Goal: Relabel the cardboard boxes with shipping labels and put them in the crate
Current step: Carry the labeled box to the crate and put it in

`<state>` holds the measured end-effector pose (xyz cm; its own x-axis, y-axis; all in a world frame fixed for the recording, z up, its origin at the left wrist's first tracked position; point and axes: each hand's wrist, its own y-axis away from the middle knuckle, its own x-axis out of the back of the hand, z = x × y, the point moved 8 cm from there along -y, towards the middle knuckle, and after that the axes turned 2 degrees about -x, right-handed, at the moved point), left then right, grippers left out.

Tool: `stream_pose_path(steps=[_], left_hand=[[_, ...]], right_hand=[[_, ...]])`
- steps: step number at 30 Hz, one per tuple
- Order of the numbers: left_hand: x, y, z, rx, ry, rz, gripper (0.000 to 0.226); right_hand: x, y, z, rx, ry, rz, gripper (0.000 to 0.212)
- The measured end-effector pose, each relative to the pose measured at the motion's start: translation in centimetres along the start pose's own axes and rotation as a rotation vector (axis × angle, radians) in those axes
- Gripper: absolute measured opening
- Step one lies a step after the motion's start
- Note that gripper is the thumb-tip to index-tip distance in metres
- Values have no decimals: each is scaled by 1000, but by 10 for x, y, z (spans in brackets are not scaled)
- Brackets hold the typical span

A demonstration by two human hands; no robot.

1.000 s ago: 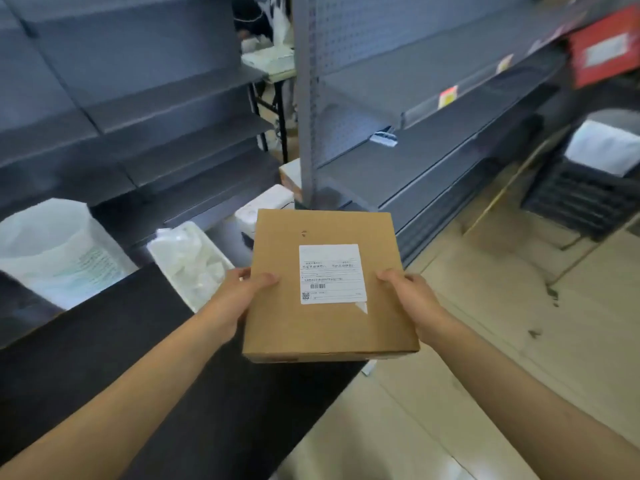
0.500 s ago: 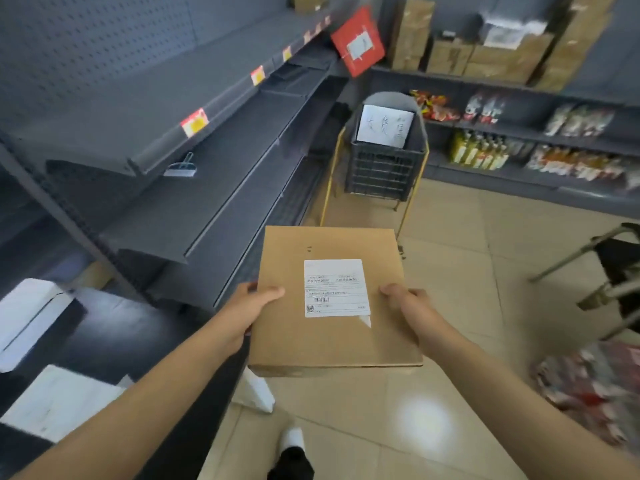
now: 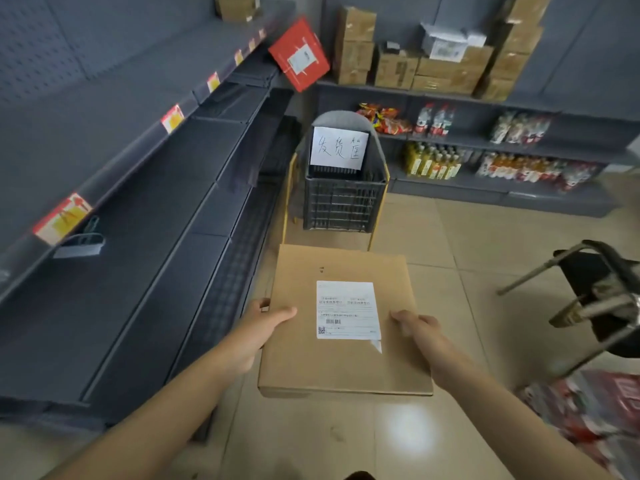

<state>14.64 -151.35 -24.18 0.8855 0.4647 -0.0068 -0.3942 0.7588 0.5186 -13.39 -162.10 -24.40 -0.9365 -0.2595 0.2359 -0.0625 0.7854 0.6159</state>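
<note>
Resting flat between two bare hands, a cardboard box (image 3: 341,323) is held above the tiled floor (image 3: 450,237), out in front of the person. A white shipping label (image 3: 347,309) sits on its top face, with its lower right corner peeling up a little. The left hand (image 3: 261,325) grips the box's left edge, thumb laid over the top, and the right hand (image 3: 417,327) grips the right edge the same way. Straight ahead, well apart from the box, stands a dark plastic crate (image 3: 343,199) in a yellow frame, with a white handwritten paper sign (image 3: 338,147) propped at its back. Grey shelves (image 3: 145,188) run along the left, bare but for price tags. Further shelves behind the crate carry stacked brown cartons (image 3: 446,69), bottles and snack packets. A folding chair (image 3: 595,296) stands at the right.
</note>
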Motion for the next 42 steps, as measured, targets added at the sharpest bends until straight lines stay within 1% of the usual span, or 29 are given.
stream_pose_path(steps=[3,7,10,13,15,19,23,26,28,31,34,38,42], left_hand=[[-8,-42,22,18,-6,-16,51],[-22,-109,52,31,-41,-3,48],[-39,-159,80,35,-37,-5,46],[-55,-204,107,52,-27,9,47],[-62,-231,126,63,-16,15,45],[-68,-285,158,52,2,44,43],[-68,-340,187,51,-2,63,51],[-68,-392,207,46,-8,65,55],[-72,-427,223,54,-13,48,58],[-79,-479,250,67,-7,28,56],[-86,-525,279,67,-32,4,54],[-94,-586,313,58,-29,8,60],[-107,-644,330,90,-35,9,62]], right_hand=[[-5,-36,-24,-24,-2,-23,58],[-4,-96,-62,-21,0,-26,59],[-2,-147,-100,-12,-20,-28,57],[2,-195,-142,5,-20,-5,51],[3,-223,-170,15,14,4,51],[-6,-278,-218,15,64,-35,53],[-20,-328,-256,10,66,-47,51],[-32,-372,-283,-13,75,-54,56],[-37,-401,-303,-18,73,-30,58],[-42,-442,-336,-40,55,7,58],[-47,-483,-368,-59,49,9,58],[-53,-535,-407,-45,49,5,57],[-57,-590,-434,-79,47,-2,58]])
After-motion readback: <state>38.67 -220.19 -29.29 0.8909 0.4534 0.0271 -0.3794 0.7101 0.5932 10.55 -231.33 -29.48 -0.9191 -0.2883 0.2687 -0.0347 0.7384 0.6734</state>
